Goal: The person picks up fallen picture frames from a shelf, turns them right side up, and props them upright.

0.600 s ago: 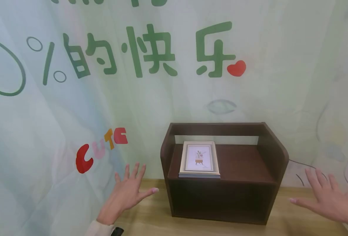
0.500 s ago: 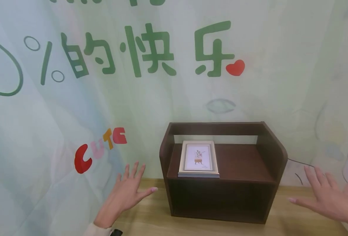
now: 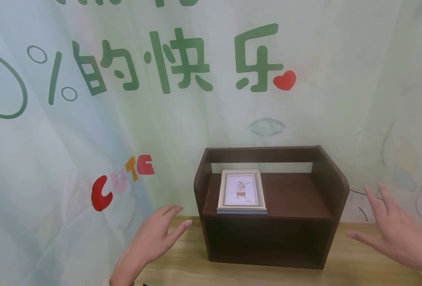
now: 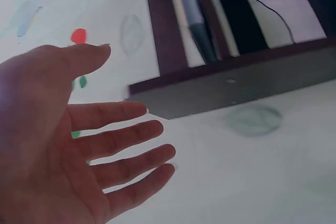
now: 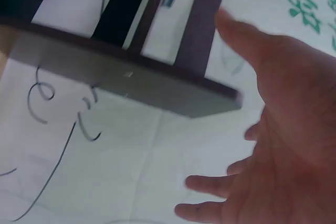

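left hand [image 3: 153, 235], right hand [image 3: 396, 232]: 2 | shelf [image 3: 290, 194]: 1 | picture frame [image 3: 241, 191]: 1

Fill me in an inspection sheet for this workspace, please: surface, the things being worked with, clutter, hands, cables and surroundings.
Surface: pale wood-look surface under a dark brown shelf.
Job's things: one picture frame, lying face up on the shelf's upper board, toward its left side.
Clutter: nothing seen.
Hands: left hand off the shelf's left side, right hand off its right side; both hold nothing and are apart from shelf and frame.
Cables: nothing seen.
Surroundings: pale printed backdrop behind the shelf, with green characters and a red heart.
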{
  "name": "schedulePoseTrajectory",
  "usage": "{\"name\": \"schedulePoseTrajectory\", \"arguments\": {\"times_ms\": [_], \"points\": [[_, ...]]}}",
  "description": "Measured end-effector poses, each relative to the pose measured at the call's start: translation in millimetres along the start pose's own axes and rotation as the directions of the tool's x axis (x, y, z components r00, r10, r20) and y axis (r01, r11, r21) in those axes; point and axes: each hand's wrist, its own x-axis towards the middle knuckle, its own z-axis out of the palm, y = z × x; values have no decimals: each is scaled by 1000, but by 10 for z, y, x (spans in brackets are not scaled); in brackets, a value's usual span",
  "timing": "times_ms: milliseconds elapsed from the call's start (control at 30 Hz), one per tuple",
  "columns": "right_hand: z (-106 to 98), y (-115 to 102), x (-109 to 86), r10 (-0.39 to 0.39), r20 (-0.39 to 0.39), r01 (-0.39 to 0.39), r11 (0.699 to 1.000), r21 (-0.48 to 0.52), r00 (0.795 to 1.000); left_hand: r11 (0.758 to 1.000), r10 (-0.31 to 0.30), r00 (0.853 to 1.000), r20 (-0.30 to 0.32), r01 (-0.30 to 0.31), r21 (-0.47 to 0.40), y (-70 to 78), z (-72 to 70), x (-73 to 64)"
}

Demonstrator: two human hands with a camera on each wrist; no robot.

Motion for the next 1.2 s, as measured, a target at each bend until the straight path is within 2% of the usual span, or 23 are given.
{"name": "schedulePoseTrajectory", "arguments": {"times_ms": [167,233,400,467,600,700,967,1100,1200], "points": [[-61,-222,-11,-57,-124,66,996,66,991,998,26,999,-47,-29,-62,191,-86,49],[-81,-306,6,-69,-148,79,995,67,987,995,33,998,-53,-37,-88,255,-99,85],[-121,-514,107,-58,-130,69,995,78,990,986,42,996,-85,-55,-155,412,-95,191],[-138,-597,151,-65,-116,74,994,82,991,980,63,992,-107,-82,-182,476,-83,253],[-171,-745,243,-118,-143,135,985,111,983,964,106,987,-122,-132,-231,604,-37,413],[-154,-845,337,-162,-164,186,973,140,973,957,121,988,-99,-143,-254,678,19,531],[-69,-983,622,-218,-133,242,947,212,967,956,156,988,12,-148,-252,788,239,806],[-28,-1011,788,-223,-101,240,945,221,970,967,132,990,46,-119,-224,782,337,927],[6,-1025,891,-221,-63,230,945,232,973,977,105,990,96,-85,-195,771,410,1008]]}}
